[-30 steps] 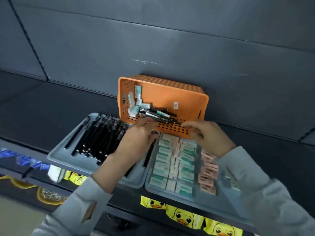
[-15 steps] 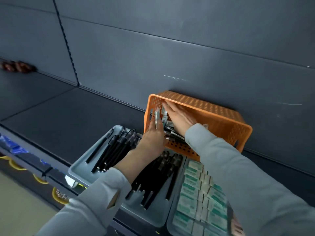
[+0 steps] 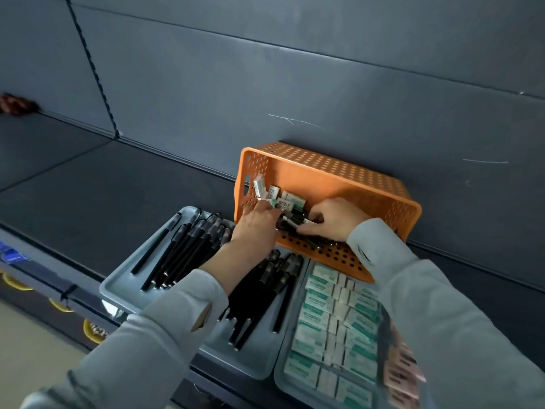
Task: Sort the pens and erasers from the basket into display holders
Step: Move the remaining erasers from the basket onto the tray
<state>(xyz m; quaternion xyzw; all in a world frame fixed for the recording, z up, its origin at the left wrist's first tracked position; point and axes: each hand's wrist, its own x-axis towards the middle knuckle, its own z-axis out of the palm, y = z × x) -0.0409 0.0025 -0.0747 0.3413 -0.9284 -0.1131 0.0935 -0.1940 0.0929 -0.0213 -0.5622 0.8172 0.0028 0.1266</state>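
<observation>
An orange perforated basket (image 3: pixel 339 175) lies tipped on its side against the back wall, its mouth facing me. Inside are several boxed erasers (image 3: pixel 290 202) and black pens (image 3: pixel 295 221). My left hand (image 3: pixel 255 228) is at the basket mouth, fingertips touching an eraser (image 3: pixel 259 185) near the left wall. My right hand (image 3: pixel 333 219) reaches into the basket and pinches black pens there. In front, a grey tray (image 3: pixel 124 283) holds rows of black pens (image 3: pixel 188 246). A second grey tray (image 3: pixel 280 376) holds rows of green-and-white erasers (image 3: pixel 333 323).
Pink-wrapped erasers (image 3: pixel 402 370) lie at the right of the eraser tray, partly under my right sleeve. The dark shelf (image 3: pixel 103 187) stretches left. A brown object (image 3: pixel 14 103) sits far left. Yellow packaged goods (image 3: pixel 94 330) hang below the shelf edge.
The view has drifted a little. My right hand pulled back from the upper left of the basket to the pens lower down and closed on them. My left hand stays at the basket mouth.
</observation>
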